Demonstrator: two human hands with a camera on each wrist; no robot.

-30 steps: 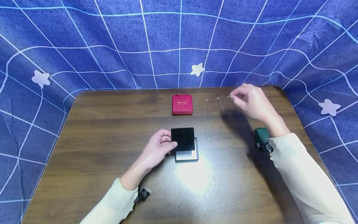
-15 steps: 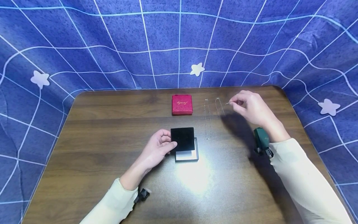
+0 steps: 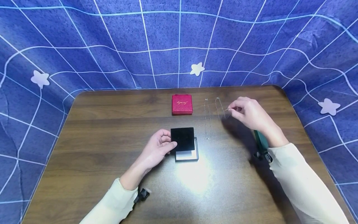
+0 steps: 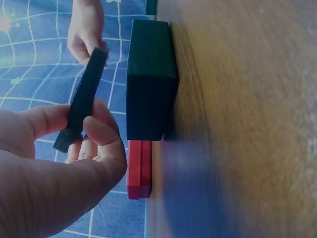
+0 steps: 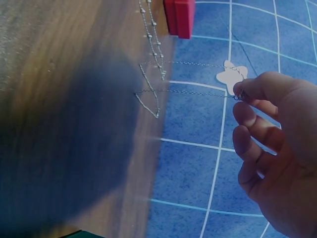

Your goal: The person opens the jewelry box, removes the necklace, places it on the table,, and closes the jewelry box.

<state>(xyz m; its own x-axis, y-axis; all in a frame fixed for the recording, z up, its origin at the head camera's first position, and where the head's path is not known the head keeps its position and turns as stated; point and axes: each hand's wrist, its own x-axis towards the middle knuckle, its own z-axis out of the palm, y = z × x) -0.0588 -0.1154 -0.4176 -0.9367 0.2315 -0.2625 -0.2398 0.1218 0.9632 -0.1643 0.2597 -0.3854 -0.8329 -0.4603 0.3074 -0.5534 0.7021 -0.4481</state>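
My left hand [image 3: 158, 149] pinches a black square pad [image 3: 182, 139] at its left edge, thumb on top. The pad is above an open dark box [image 3: 197, 155] with a pale inside, partly covering it. In the left wrist view the pad [image 4: 84, 104] is tilted, apart from the tall dark box [image 4: 151, 79]. My right hand [image 3: 249, 113] pinches one end of a thin silver chain [image 3: 218, 107] between thumb and forefinger. In the right wrist view two strands of the chain [image 5: 185, 92] run from the fingertips to the table, where the rest lies in a V.
Left of the held chain lies a beaded silver necklace [image 3: 205, 119], stretched lengthwise. A red box [image 3: 182, 105] with gold lettering stands near the table's far edge. A green box [image 3: 261, 140] is partly hidden under my right wrist. Blue patterned cloth [image 3: 156, 40] hangs behind.
My right hand has moved lower in the head view, towards me, and slightly down the table. More of the chain now lies on the table. The left hand and pad have stayed still.
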